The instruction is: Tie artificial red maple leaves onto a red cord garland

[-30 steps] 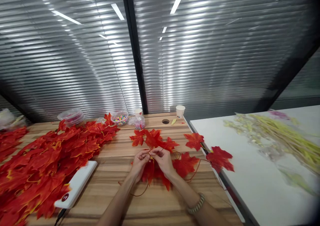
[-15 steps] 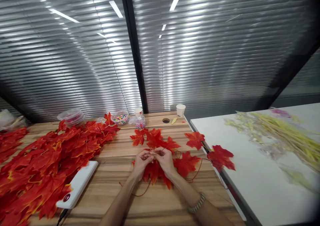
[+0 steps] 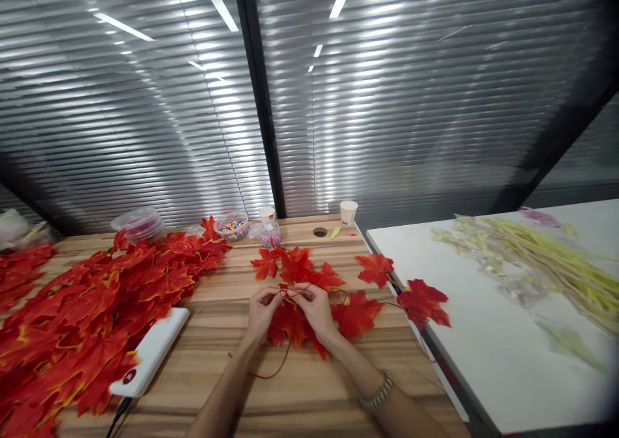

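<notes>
Both hands work close together over red maple leaves [image 3: 294, 265] at the middle of the wooden table. My left hand [image 3: 262, 310] pinches a thin reddish-brown cord [image 3: 271, 375], whose loose end curves down onto the wood. With thumb and forefinger, my right hand [image 3: 313, 308] grips the same cord a little to the right; a small loop shows between the fingertips. Under the hands lies an artificial maple leaf [image 3: 290, 328], partly hidden by them. More leaves on the cord spread rightward, one red leaf [image 3: 423, 302] reaching over the white table's edge.
A large heap of red leaves [image 3: 97, 302] covers the left side, partly over a white power bank [image 3: 152, 354] with a black cable. At the back stand a tub of coloured beads [image 3: 232, 226] and paper cups [image 3: 348, 213]. Yellow strips [image 3: 546, 251] lie on the white table [image 3: 464, 354].
My hands have drawn slightly apart, the left one moving left, and the cord loop between the fingertips now shows. The cord on the right has been pulled straighter.
</notes>
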A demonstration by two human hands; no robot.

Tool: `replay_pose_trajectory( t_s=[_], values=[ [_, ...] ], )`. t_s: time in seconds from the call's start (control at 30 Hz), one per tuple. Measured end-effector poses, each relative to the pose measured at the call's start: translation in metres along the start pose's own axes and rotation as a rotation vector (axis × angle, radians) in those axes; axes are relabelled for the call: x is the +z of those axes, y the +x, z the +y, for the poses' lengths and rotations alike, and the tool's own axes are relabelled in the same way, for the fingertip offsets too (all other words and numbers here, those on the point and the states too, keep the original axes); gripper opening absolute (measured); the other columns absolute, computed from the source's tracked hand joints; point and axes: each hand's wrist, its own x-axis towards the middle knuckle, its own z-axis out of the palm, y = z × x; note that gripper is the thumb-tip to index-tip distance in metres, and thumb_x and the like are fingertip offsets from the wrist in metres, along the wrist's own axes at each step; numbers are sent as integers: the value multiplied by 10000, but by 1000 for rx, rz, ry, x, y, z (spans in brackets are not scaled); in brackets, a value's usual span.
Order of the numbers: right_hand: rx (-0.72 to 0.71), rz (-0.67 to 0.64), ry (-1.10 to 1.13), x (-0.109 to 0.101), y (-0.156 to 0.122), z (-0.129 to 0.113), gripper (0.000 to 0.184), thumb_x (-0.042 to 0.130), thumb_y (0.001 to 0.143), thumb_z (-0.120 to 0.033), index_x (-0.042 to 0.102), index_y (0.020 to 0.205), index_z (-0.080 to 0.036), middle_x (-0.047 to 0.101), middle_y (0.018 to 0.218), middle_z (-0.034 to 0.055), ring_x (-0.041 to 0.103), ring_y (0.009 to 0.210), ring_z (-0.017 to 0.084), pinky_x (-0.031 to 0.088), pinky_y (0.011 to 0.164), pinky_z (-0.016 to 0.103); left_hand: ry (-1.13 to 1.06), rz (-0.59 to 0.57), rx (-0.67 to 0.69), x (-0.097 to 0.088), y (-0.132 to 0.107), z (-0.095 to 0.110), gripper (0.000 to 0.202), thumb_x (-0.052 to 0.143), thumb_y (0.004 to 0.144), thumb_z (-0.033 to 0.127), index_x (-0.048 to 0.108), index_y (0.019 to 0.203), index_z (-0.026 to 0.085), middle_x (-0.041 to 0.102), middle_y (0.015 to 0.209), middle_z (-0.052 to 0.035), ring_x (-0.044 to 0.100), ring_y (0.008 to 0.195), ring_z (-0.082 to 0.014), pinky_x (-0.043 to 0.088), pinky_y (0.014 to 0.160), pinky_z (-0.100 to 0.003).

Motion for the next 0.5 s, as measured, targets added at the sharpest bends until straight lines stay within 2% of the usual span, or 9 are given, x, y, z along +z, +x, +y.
replay_pose_trajectory(
  t_s=[0.13,0.33,0.4,0.5],
  values=[
    [-15,-83,-18,1,-1,-5,335,694,625,-245,581,924,-144,668,809,56,625,773,177,478,758,317,3,79,77,-4,3,0,154,693,630,289,621,601,156,573,796,-39,532,817,-161,420,750,-256],
    [-46,-164,-261,-5,-1,-6,161,637,678,-252,600,779,-132,642,767,63,607,715,169,478,679,286,-1,142,63,-7,4,0,228,628,688,359,537,638,156,583,786,-28,519,595,-108,435,578,-228],
    [-94,-142,-317,-7,0,-8,134,605,704,-251,581,773,-138,620,729,45,590,674,153,469,635,264,6,167,56,-9,4,0,252,623,686,382,519,631,159,580,758,-12,497,537,-89,422,539,-216],
    [-242,-34,-469,-9,1,-13,115,599,701,-222,536,771,-155,557,704,11,538,614,129,445,575,238,31,208,45,-12,6,-1,284,619,677,415,502,615,163,551,642,15,467,479,-81,399,498,-205]
  ],
)
